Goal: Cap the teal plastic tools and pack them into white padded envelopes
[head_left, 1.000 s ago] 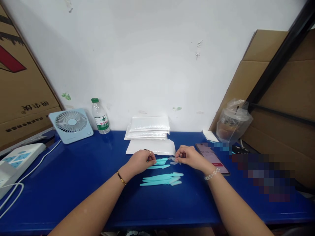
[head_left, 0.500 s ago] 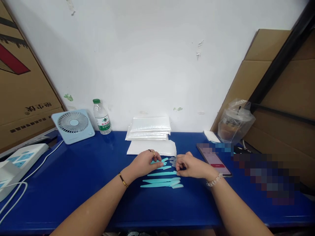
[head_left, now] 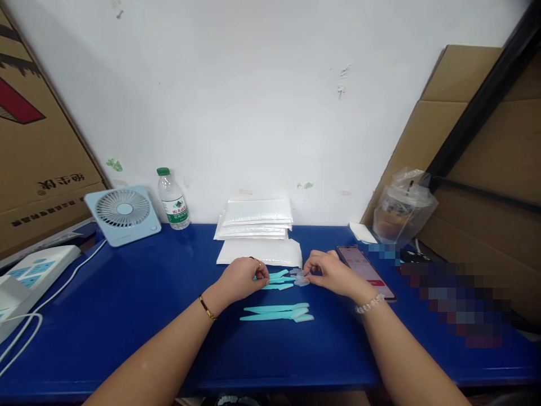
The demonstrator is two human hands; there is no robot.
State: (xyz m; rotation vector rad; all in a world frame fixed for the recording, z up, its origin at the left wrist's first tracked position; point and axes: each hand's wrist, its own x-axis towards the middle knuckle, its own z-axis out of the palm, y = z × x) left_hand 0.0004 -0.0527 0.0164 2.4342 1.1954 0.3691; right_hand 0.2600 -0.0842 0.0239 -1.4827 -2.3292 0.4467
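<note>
My left hand [head_left: 243, 280] is pinched on the handle of a turquoise eyebrow razor [head_left: 282, 279], whose head points right. More razors of the same kind lie beside it, among them one razor just below [head_left: 281, 287]. Closer to me is a separate group of turquoise razors [head_left: 270, 317], side by side on the blue table. My right hand [head_left: 332, 274] pinches a small clear blade cover [head_left: 301, 278] close to the held razor's head. Several similar clear pieces lie around those fingertips, partly overlapping.
White padded mailers [head_left: 257, 213] are stacked against the wall, with one mailer [head_left: 260, 252] in front. A phone [head_left: 367, 273] lies right of my right hand, before a bagged drink cup [head_left: 399, 211]. A water bottle [head_left: 174, 203], fan [head_left: 124, 214] and power strip [head_left: 34, 276] stand left.
The single razor that lay between the two groups is gone from there, and my left hand now holds a razor farther back. My right hand has moved slightly away from me to the clear covers.
</note>
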